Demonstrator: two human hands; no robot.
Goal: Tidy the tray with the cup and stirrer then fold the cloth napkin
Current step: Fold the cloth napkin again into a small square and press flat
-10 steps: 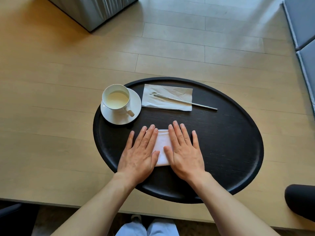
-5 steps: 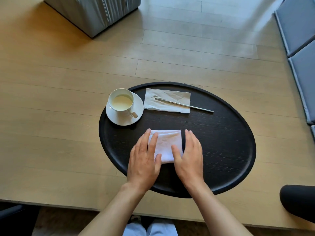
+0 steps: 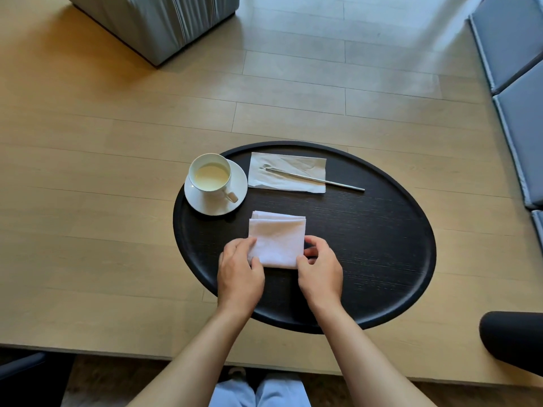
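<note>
A black oval tray (image 3: 382,259) lies on the wooden table. A white cloth napkin (image 3: 277,237), folded into a small square, rests on the tray's near middle. My left hand (image 3: 239,270) pinches its near left corner and my right hand (image 3: 318,268) pinches its near right corner. A white cup (image 3: 210,176) of pale milky drink stands on a saucer (image 3: 235,198) at the tray's far left. A thin metal stirrer (image 3: 316,179) lies on a paper napkin (image 3: 286,174) at the tray's far side.
A grey upholstered block (image 3: 164,19) stands beyond the table at the upper left. Blue-grey cushions (image 3: 517,69) line the right edge. A dark rounded object (image 3: 512,337) sits at the near right, past the table's front edge (image 3: 88,349).
Both hands lay flat on the folded cloth napkin, then slid back toward me and now pinch its near corners. The view has shifted slightly; cup and stirrer stayed put.
</note>
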